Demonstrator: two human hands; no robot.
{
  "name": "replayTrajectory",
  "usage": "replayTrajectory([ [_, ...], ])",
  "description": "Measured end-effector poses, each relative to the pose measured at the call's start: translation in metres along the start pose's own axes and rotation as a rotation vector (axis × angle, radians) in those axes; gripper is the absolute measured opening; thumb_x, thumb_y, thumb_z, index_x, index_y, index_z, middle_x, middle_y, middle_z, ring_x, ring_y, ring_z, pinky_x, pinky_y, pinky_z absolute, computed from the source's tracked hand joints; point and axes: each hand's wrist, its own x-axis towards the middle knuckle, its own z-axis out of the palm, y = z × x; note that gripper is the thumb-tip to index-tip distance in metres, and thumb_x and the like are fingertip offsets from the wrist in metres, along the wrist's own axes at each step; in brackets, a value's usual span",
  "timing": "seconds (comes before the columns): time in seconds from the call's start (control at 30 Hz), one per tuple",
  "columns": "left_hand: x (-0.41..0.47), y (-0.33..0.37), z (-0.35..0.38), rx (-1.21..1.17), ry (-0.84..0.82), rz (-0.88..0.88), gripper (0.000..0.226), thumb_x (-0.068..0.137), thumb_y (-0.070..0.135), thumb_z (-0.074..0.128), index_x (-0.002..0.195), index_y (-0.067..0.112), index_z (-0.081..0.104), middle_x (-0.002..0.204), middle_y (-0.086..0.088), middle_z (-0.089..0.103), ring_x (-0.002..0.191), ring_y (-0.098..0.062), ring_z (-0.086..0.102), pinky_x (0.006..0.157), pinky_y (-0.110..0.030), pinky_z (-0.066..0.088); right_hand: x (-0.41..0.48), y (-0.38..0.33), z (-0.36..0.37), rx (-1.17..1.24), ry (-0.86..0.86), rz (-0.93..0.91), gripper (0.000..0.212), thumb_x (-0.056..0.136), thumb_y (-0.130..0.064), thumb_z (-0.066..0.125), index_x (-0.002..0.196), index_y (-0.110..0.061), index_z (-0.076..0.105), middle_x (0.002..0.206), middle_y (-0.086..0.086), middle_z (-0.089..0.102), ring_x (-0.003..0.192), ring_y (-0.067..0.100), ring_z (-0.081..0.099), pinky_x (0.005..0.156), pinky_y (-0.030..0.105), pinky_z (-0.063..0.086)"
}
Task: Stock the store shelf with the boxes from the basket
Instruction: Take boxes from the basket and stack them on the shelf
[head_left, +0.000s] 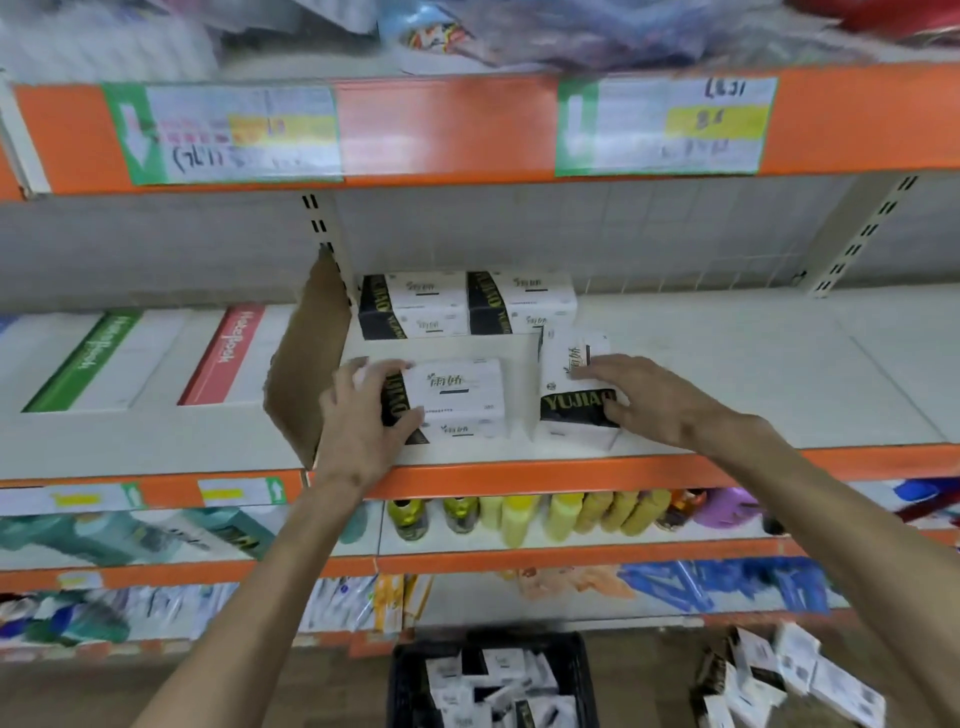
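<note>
White-and-black tissue boxes lie on the white shelf (727, 374). Two stacks (415, 306) (522, 301) stand at the back next to the cardboard divider (306, 364). My left hand (363, 410) grips the left end of a front stack of boxes (457, 400). My right hand (644, 400) rests on another box (571, 395) that lies turned lengthwise near the shelf's front edge. The black basket (400, 686) on the floor below holds several more boxes.
Notebook packs (104, 358) lie left of the divider. Yellow bottles (519, 514) fill the shelf below. Several loose boxes (779, 675) lie on the floor right of the basket. The shelf's right half is bare. An orange-edged shelf (447, 130) hangs overhead.
</note>
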Motion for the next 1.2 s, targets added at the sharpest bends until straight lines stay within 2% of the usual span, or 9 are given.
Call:
replayTrajectory([
  [0.07,0.001,0.001,0.003,0.023,-0.079,0.057,0.040,0.087,0.038,0.065,0.126,0.032,0.056,0.137,-0.002,0.045,0.126,-0.029,0.042,0.108,-0.038,0.031,0.004,-0.007,0.004,-0.054,0.016,0.050,0.055,0.093,-0.014,0.048,0.146,-0.026,0.037,0.150,0.001,0.038,0.132,0.026,0.038,0.109,0.037,0.035],
  [0.17,0.001,0.002,0.004,-0.050,-0.090,0.015,0.036,0.089,0.034,0.065,0.123,0.031,0.056,0.135,0.000,0.046,0.121,-0.030,0.046,0.105,-0.040,0.038,0.004,-0.033,0.018,-0.118,0.095,0.172,0.051,0.096,-0.016,0.044,0.146,-0.014,0.034,0.142,0.009,0.038,0.122,0.033,0.042,0.098,0.044,0.043],
  [0.3,0.009,0.005,0.001,-0.037,-0.066,-0.053,0.035,0.090,0.029,0.063,0.124,0.029,0.055,0.136,-0.001,0.046,0.120,-0.029,0.048,0.104,-0.043,0.040,0.013,-0.070,0.029,0.047,0.119,0.263,0.037,0.100,-0.021,0.044,0.129,0.001,0.041,0.130,0.018,0.037,0.111,0.036,0.047,0.090,0.042,0.045],
  [0.4,0.017,-0.002,-0.003,-0.058,-0.056,-0.097,0.036,0.091,0.025,0.063,0.126,0.026,0.054,0.137,-0.004,0.043,0.120,-0.029,0.049,0.106,-0.041,0.041,0.013,-0.059,0.020,0.167,0.174,0.179,0.049,0.099,-0.027,0.048,0.143,-0.010,0.032,0.139,0.015,0.035,0.120,0.034,0.044,0.098,0.041,0.039],
  [0.47,0.020,-0.007,-0.004,-0.108,-0.039,-0.098,0.039,0.090,0.020,0.064,0.128,0.019,0.054,0.136,-0.006,0.042,0.121,-0.025,0.049,0.105,-0.032,0.038,0.012,-0.037,0.012,0.032,0.199,0.200,0.067,0.093,-0.035,0.058,0.150,-0.025,0.023,0.146,0.012,0.029,0.130,0.034,0.031,0.105,0.046,0.034],
  [0.53,0.024,-0.010,-0.004,-0.183,-0.010,-0.159,0.046,0.089,0.018,0.067,0.131,0.010,0.049,0.135,-0.010,0.043,0.120,-0.023,0.049,0.102,-0.028,0.038,0.014,-0.018,0.010,-0.011,0.149,0.299,0.074,0.087,-0.046,0.063,0.149,-0.033,0.024,0.146,0.014,0.028,0.130,0.039,0.031,0.105,0.049,0.034],
  [0.7,0.040,-0.017,0.000,-0.281,-0.014,-0.289,0.054,0.084,0.026,0.072,0.127,0.002,0.051,0.127,-0.016,0.055,0.113,-0.029,0.058,0.099,-0.046,0.048,0.035,-0.020,0.023,0.198,0.179,0.311,0.072,0.086,-0.047,0.064,0.147,-0.029,0.031,0.130,0.013,0.046,0.113,0.034,0.053,0.092,0.041,0.044],
  [1.0,0.069,-0.023,0.009,-0.321,0.095,-0.322,0.073,0.074,0.033,0.082,0.131,0.008,0.044,0.126,-0.009,0.053,0.110,-0.024,0.059,0.099,-0.045,0.049,0.077,-0.027,0.028,0.158,0.285,0.367,0.064,0.090,-0.044,0.062,0.144,-0.025,0.034,0.126,0.013,0.047,0.107,0.037,0.055,0.083,0.041,0.046],
  [1.2,0.077,-0.023,0.013,-0.302,0.101,-0.318,0.072,0.074,0.036,0.080,0.131,0.011,0.043,0.125,-0.007,0.055,0.112,-0.023,0.058,0.098,-0.046,0.049,0.078,-0.025,0.035,0.118,0.332,0.377,0.060,0.091,-0.043,0.059,0.143,-0.025,0.035,0.126,0.012,0.047,0.102,0.038,0.057,0.074,0.037,0.040],
])
